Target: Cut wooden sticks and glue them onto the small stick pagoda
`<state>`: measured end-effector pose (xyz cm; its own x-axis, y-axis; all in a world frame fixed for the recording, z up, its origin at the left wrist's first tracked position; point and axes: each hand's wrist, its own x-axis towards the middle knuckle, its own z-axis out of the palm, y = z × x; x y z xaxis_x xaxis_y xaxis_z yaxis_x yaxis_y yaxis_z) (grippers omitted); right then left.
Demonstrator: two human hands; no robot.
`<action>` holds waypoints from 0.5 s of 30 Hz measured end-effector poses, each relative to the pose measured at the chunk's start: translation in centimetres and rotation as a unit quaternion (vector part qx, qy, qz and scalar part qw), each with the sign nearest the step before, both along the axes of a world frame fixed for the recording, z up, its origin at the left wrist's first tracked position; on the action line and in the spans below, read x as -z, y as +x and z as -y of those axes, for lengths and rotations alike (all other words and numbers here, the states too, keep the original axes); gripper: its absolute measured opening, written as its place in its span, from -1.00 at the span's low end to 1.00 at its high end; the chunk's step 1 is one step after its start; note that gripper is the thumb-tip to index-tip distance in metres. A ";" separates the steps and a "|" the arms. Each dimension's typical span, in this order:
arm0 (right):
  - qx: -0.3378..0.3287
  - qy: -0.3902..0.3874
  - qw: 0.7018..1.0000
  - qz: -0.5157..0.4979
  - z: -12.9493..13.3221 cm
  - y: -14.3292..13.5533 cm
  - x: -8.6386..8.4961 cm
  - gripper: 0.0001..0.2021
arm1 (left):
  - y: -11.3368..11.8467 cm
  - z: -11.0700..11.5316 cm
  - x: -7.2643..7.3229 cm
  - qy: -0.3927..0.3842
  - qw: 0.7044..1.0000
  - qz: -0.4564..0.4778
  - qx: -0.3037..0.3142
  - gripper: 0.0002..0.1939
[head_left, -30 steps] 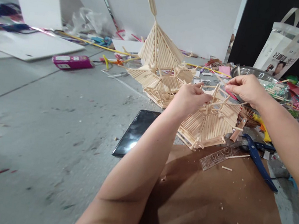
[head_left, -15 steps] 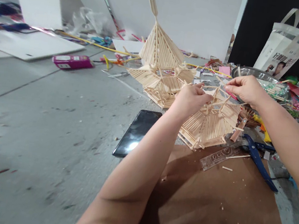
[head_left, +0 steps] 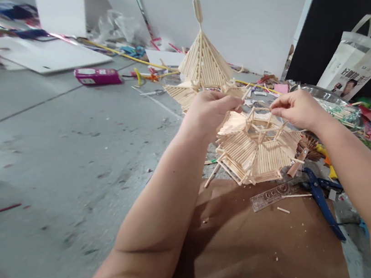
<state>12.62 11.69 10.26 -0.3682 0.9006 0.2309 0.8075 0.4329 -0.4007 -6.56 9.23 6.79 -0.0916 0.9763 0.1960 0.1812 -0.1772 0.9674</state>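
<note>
My left hand (head_left: 212, 110) is closed around a thin wooden stick (head_left: 246, 94) whose end sticks up past the fingers. It is left of a round, tiered model roof made of wooden sticks (head_left: 255, 153), which has an open ring of short uprights on top. At the far side of that ring, my right hand (head_left: 295, 107) pinches thumb and forefinger at the top of a short upright stick (head_left: 269, 119). Behind my left hand stands a second stick model (head_left: 205, 63) with a pointed, tall-tipped roof, its lower part partly hidden by the hand.
Brown sheet (head_left: 260, 246) in front bears a clear plastic ruler (head_left: 272, 197) and stick pieces. Blue-handled pliers (head_left: 323, 202) lie at right. Behind are a metal bowl (head_left: 311, 90) and a white bag (head_left: 351, 65). A purple box (head_left: 98, 77) lies left.
My left hand has moved left off the stick roof and a stick now shows in it. My right hand has shifted slightly left. The phone is now hidden behind my left arm.
</note>
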 end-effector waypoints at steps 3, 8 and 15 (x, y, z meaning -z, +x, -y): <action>-0.010 0.013 0.998 0.067 -0.2 -0.5 -0.2 -0.95 | 0.1 0.1 0.0 -0.020 0.998 0.050 0.027 -0.86; -0.024 0.003 0.995 0.100 -0.4 -0.5 -0.2 -0.95 | 1.0 0.7 -0.3 -0.026 0.997 0.064 0.044 -0.86; -0.041 -0.026 0.996 0.078 0.1 -0.6 -0.6 -0.89 | 1.2 1.0 -0.5 -0.030 0.998 0.042 0.036 -0.88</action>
